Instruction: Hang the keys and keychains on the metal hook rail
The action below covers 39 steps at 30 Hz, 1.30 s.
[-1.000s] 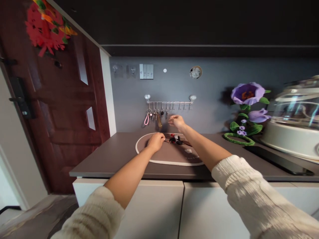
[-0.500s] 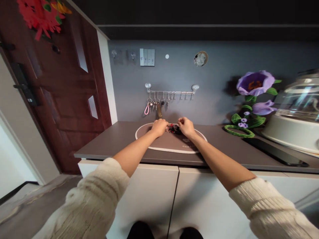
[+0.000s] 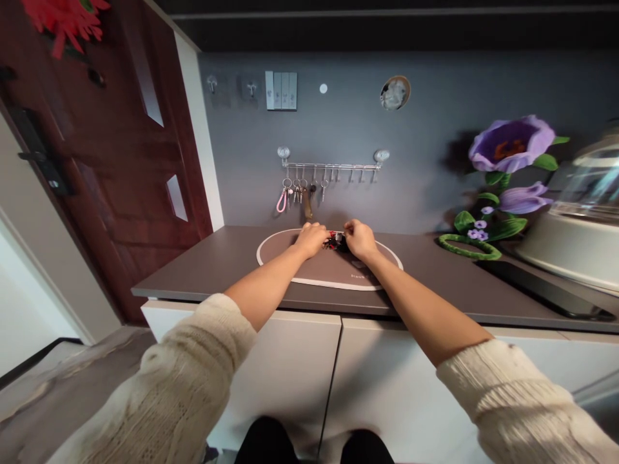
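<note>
A small bundle with black, red and silvery parts is between my hands over a brown oval mat with a pale rim. Its kind is too small to make out; it may be resting on the mat. My left hand is closed at the bundle's left side, fingers bent and partly hidden behind the hand. On the right side my right hand is closed in a pinch, thumb against the fingers. What each hand pinches is hidden.
Behind the hands a clear hook rail on the grey wall carries several keys and a pink loop. To the right are purple plush flowers, a black flat slab and a domed appliance. A dark red door is at left.
The view has tilted down slightly and come closer. My hands stay at the bundle; it sits a little differently between them, with a whitish part showing now.
</note>
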Each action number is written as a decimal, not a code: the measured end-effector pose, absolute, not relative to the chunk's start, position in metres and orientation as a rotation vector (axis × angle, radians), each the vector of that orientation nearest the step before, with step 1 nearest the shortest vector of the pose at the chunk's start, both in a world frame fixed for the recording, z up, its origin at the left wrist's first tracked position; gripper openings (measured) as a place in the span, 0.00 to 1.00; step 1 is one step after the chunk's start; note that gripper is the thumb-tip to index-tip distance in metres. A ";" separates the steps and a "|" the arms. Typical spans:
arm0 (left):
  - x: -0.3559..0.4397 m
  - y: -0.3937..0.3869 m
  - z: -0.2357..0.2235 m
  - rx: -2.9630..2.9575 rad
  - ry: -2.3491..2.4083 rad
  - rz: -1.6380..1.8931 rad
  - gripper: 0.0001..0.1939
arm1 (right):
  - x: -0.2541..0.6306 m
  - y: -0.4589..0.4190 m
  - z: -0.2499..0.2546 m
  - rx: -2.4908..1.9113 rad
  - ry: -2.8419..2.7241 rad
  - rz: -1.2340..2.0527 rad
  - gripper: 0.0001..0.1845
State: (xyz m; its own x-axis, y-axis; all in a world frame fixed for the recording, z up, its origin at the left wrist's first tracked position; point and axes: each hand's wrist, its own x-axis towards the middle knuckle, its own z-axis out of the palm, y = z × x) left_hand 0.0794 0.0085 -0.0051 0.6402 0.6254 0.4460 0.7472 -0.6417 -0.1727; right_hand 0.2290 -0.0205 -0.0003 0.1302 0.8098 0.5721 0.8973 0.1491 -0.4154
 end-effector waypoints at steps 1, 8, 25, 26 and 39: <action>0.080 0.009 -0.005 -2.517 -1.082 -0.488 0.10 | 0.229 -0.020 0.000 -1.658 -1.682 -0.153 0.15; 0.080 0.011 -0.005 -2.500 -1.041 -0.475 0.09 | 0.228 -0.017 -0.001 -1.645 -1.697 -0.138 0.14; 0.069 0.010 0.001 -2.580 -1.229 -0.904 0.12 | 0.228 -0.018 -0.003 -1.594 -1.780 -0.107 0.13; 0.068 0.010 0.001 -2.595 -1.243 -0.949 0.11 | 0.227 -0.019 -0.003 -1.584 -1.790 -0.096 0.13; 0.075 0.012 0.002 -2.832 -1.369 -1.666 0.08 | 0.220 -0.027 0.002 -1.392 -1.889 -0.032 0.10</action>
